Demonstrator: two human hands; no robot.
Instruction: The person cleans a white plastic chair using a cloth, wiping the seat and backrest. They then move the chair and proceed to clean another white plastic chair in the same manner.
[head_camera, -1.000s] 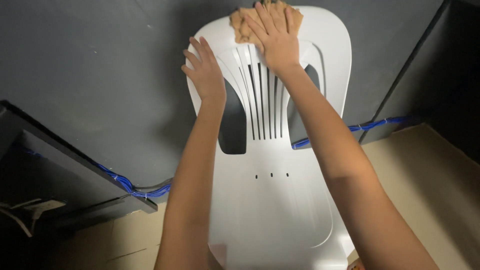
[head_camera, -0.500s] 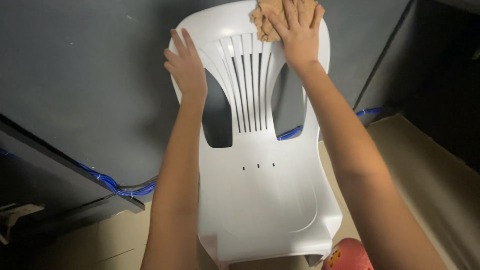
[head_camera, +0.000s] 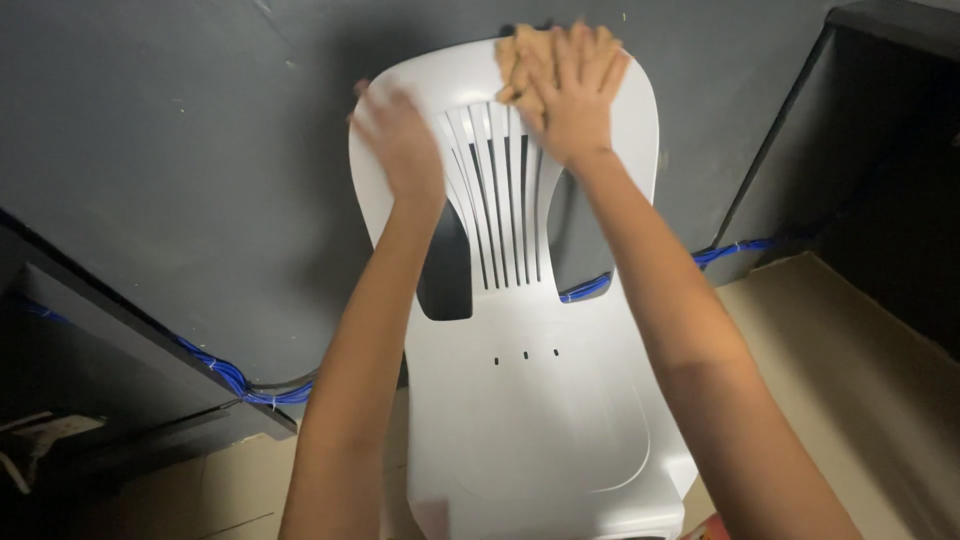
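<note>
**Wiping the top rail of the chair back: points of good practice**

While the right hand (head_camera: 570, 95) presses a tan cloth (head_camera: 522, 58) flat against the upper edge of the white plastic chair (head_camera: 520, 400), the left hand (head_camera: 400, 140) rests on the left shoulder of the backrest. The chair stands against a dark grey wall (head_camera: 180, 150), its seat facing the person and its back touching or nearly touching that wall.

Right hand: fingers spread wide over the cloth, palm down, pinning it to the rail. Left hand: motion-blurred, so whether its fingers curl round the edge or lie flat cannot be told; it appears to lie open against the plastic.

Assessment: the step is best done with the left hand steadying the backrest, so the light chair does not rock or scrape the wall. The cloth should stay bunched under the palm, not trailing, and pass along the full curve of the rail. The vertical slats (head_camera: 505, 200) below will likely need a fingertip through the cloth, as a flat palm would bridge the gaps.

A blue cable (head_camera: 230, 378) runs along the foot of the wall, behind the chair.
</note>
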